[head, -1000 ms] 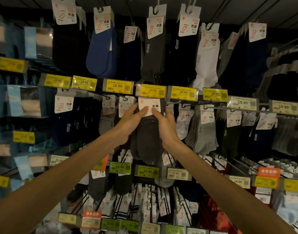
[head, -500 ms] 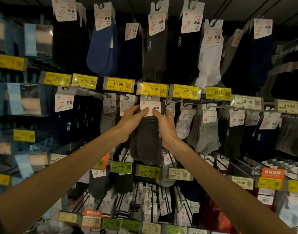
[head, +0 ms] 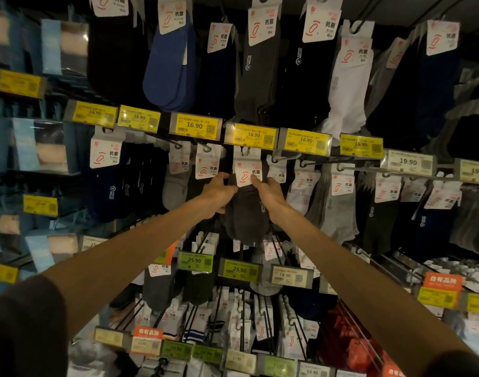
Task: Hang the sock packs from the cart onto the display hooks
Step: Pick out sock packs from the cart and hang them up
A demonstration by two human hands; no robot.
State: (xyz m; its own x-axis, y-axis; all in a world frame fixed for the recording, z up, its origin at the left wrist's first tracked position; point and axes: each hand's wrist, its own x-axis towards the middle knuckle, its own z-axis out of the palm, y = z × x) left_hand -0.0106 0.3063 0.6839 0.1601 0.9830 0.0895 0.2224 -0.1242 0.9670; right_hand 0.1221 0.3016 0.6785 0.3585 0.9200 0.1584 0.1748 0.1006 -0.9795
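A dark grey sock pack (head: 246,213) with a white header card hangs in front of me in the second row of the display. My left hand (head: 218,193) grips its left side just below the card. My right hand (head: 269,193) holds its right side, thumb on the card's lower corner. The card's hanger slot sits at the display hook (head: 245,152) under a yellow 16.90 price tag (head: 250,135). Whether the slot is threaded on the hook cannot be told. The cart is out of view.
Rows of hanging sock packs fill the wall: a blue pack (head: 170,66) and a white pack (head: 347,91) above, grey packs (head: 338,210) to the right. Hook rods (head: 352,317) jut toward me in the lower rows. Boxed goods (head: 45,148) fill shelves at left.
Both hands have raised the dark grey pack a little, bringing its card up under the yellow price tag. The view has moved closer to the display.
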